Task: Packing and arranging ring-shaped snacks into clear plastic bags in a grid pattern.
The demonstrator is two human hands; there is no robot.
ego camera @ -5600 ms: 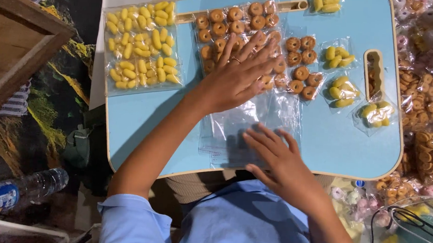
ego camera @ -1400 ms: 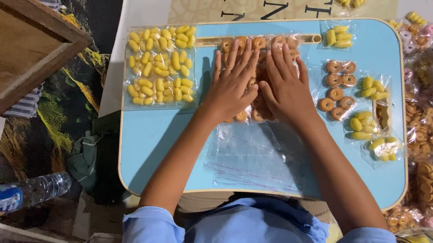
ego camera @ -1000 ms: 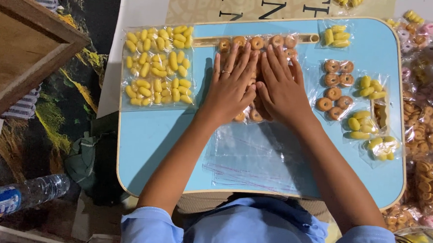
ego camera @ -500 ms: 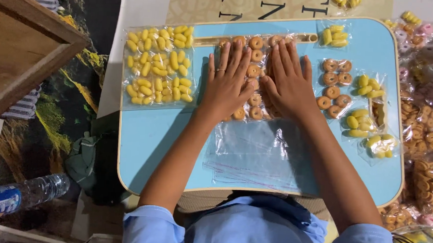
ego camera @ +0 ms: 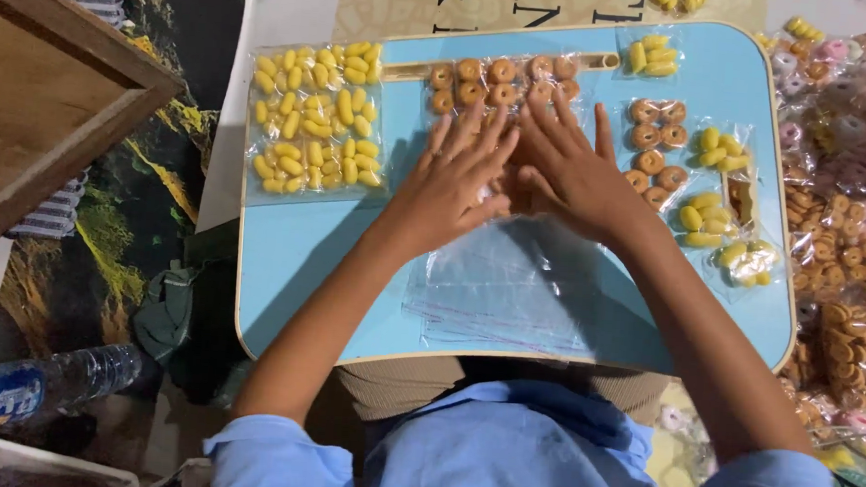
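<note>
Seemingly pressing flat, the left hand (ego camera: pixel 452 184) and right hand (ego camera: pixel 577 177) rest with fingers spread, grasping nothing, on clear packets of small brown ring biscuits (ego camera: pixel 498 77) at upper centre of the blue counter (ego camera: pixel 292 255). Light, slippery film and brittle biscuits likely favour pinching a packet's edge. Empty clear bags (ego camera: pixel 510 288) lie below.
</note>
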